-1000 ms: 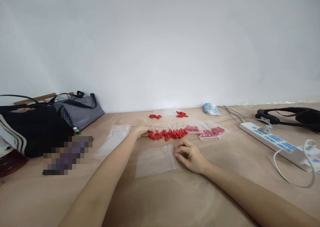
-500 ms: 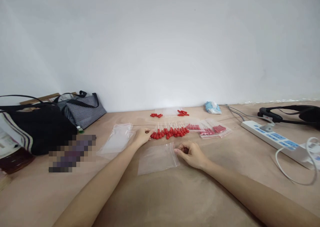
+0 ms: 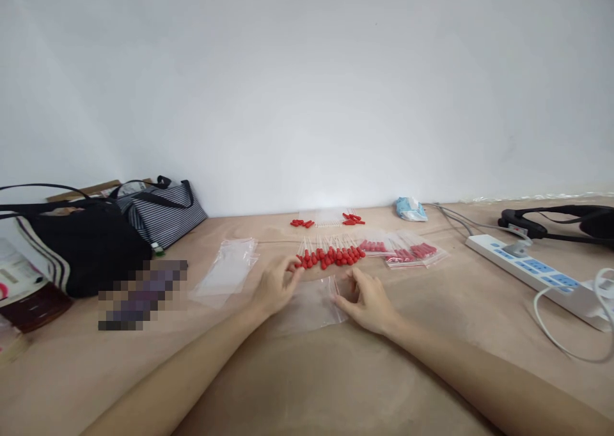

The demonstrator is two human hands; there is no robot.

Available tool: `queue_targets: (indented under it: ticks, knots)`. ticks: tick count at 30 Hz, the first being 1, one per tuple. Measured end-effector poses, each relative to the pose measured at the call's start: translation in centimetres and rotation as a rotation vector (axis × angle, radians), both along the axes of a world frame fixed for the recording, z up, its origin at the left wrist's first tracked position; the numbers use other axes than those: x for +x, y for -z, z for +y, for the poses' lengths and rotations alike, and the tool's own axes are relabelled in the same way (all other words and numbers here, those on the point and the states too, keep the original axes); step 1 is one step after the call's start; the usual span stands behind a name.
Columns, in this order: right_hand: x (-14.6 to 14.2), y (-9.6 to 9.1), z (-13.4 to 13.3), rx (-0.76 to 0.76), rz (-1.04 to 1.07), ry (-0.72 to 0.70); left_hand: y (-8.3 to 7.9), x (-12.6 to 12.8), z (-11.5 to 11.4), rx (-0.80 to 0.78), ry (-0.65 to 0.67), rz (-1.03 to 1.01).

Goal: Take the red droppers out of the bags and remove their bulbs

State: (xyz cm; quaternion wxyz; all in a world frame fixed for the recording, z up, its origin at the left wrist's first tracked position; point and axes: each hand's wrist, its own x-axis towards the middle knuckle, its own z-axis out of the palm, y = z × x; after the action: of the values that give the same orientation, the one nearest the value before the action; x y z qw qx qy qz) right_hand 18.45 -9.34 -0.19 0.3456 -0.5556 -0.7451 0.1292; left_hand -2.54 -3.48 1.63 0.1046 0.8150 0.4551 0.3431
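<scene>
Hands are converging on the flat clear plastic zip bag [image 3: 314,311] lying between them, my left hand [image 3: 275,286] pulling back from the row of red-capped plastic droppers [image 3: 330,255] just beyond it, fingers curled on I cannot tell what, my right hand [image 3: 367,298] resting spread on the bag's edge, so both are now working the bag.

small packing workbench | plain white wall [image 3: 307,91] | bare tabletop [image 3: 336,385] | zip bags [image 3: 230,271] | power strip [image 3: 537,271]

clear zip bag [image 3: 314,308] lies flat; red-bulbed droppers [image 3: 330,255] lie in a row just behind it
</scene>
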Motion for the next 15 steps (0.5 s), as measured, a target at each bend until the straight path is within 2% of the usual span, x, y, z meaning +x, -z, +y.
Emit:
queue_targets:
  ticks: [2,4,6,9,12,15]
  knots:
    - [-0.3,-0.5,-0.5,0.149,-0.117,-0.101,0.1,0.0,-1.9,-0.025,0.277,0.107]
    - [-0.4,-0.7,-0.8,0.215,-0.228,-0.245,0.5,-0.1,-2.9,-0.100,0.356,0.144]
    - [-0.4,-0.6,-0.8,0.207,-0.293,-0.304,0.9,-0.2,-2.8,-0.184,0.299,0.106]
    - [0.0,-0.1,-0.4,0.169,-0.292,-0.280,1.2,-0.3,-1.8,-0.302,0.152,0.017]
    - [0.4,0.4,-0.1,0.150,-0.223,-0.213,0.6,-0.4,-1.4,-0.413,-0.002,0.042]
    - [0.9,0.7,0.3,0.174,-0.168,-0.126,-0.5,-0.9,-1.7,-0.512,-0.036,0.157]
